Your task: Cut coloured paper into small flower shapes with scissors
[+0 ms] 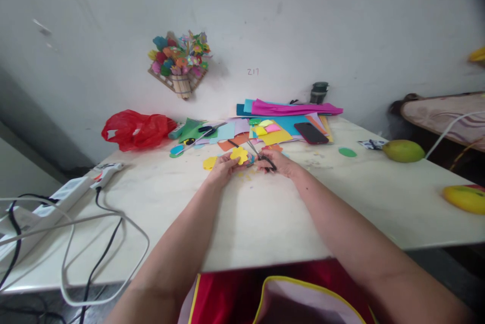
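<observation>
My left hand (224,166) pinches a yellow flower-shaped paper (239,155) between thumb and fingers above the table. To its right, my right hand (278,161) is closed around the black handles of a pair of scissors (268,163), whose blades point up and left, close to the flower. Small yellow scraps (244,176) lie on the table beneath my hands. Just left of my left hand rests another yellow paper piece (209,163). An orange-red paper shape (273,147) lies behind my right hand.
Behind the hands are coloured sheets (280,136), a phone (311,133), a second pair of scissors (210,130) and a red plastic bag (136,130). A power strip (71,195) with cables is at left. Mangoes (403,150) sit at right on the white table (265,228).
</observation>
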The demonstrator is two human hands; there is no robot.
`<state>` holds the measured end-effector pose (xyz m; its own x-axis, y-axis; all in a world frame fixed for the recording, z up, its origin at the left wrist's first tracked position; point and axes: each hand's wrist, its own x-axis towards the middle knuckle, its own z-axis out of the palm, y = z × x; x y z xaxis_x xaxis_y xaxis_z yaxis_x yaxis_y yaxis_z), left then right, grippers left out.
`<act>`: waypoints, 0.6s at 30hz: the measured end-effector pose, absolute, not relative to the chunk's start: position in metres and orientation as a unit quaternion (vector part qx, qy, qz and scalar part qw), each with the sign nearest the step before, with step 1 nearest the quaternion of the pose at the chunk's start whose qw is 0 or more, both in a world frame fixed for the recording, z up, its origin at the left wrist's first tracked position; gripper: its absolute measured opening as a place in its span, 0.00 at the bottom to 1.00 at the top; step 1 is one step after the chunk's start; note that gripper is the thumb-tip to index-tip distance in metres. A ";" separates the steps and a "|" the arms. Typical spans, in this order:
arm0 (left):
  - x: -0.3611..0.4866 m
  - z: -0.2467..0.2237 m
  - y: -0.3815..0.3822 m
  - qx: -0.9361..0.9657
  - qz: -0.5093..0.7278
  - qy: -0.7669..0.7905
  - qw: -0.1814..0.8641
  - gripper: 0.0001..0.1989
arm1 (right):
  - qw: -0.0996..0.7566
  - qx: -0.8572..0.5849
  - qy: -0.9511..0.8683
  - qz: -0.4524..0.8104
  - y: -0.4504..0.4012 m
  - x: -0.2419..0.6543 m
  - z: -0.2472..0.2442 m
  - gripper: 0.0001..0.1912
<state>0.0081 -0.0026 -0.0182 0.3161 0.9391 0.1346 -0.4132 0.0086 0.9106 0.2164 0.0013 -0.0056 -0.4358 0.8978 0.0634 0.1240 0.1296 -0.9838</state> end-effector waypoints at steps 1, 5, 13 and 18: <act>0.008 -0.018 -0.003 0.483 0.513 0.270 0.656 0.15 | 0.366 -0.390 -0.655 0.534 0.002 0.216 -0.006 0.19; 0.010 -0.019 -0.004 0.486 0.509 0.265 0.660 0.19 | 0.397 -0.399 -0.632 0.533 0.003 0.215 -0.006 0.22; 0.015 -0.012 -0.012 0.487 0.468 0.283 0.681 0.23 | 0.487 -0.388 -0.592 0.512 0.007 0.209 -0.006 0.22; 0.015 -0.010 -0.014 0.511 0.432 0.288 0.685 0.23 | 0.480 -0.385 -0.587 0.526 0.004 0.202 -0.005 0.21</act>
